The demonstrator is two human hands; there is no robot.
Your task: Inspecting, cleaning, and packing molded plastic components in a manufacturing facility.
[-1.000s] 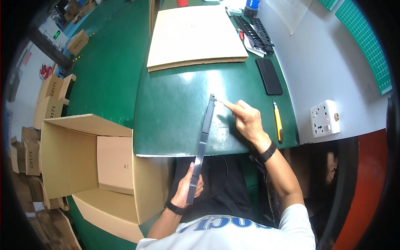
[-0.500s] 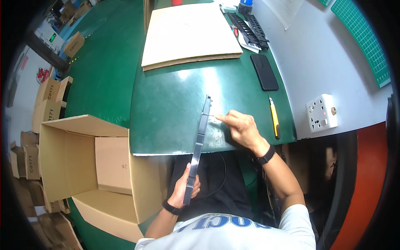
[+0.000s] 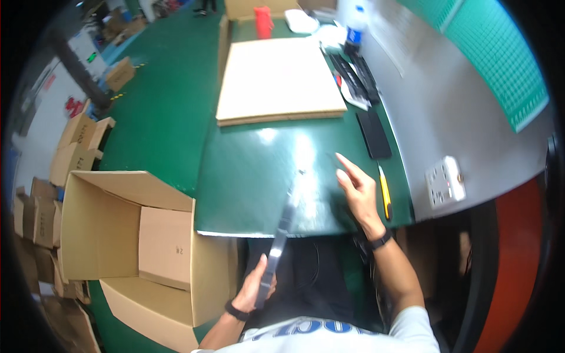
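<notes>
A long, narrow dark plastic strip (image 3: 282, 232) slants from over my lap to above the table's front part, its far end blurred. My left hand (image 3: 251, 288) is closed around its lower end. To the right of the strip and apart from it, my right hand (image 3: 360, 197) hovers over the green table (image 3: 241, 194) with index finger stretched out and thumb apart. I make out no firm hold in it; a faint blurred streak shows by the index fingertip. Close to that hand's right lies a yellow cutter knife (image 3: 385, 194), with a black phone (image 3: 373, 135) beyond it.
A stack of cardboard sheets (image 3: 279, 79) covers the table's far half. Behind it stand a red object (image 3: 263, 23) and a bottle (image 3: 355, 29); black plastic strips (image 3: 356, 76) lie to the right. An open carton (image 3: 203, 265) stands left; a socket box (image 3: 445, 181) is on the right wall.
My right hand has moved away from the strip toward the right, its fingers spreading from a pinch. The view has shifted, showing more of the table's far end.
</notes>
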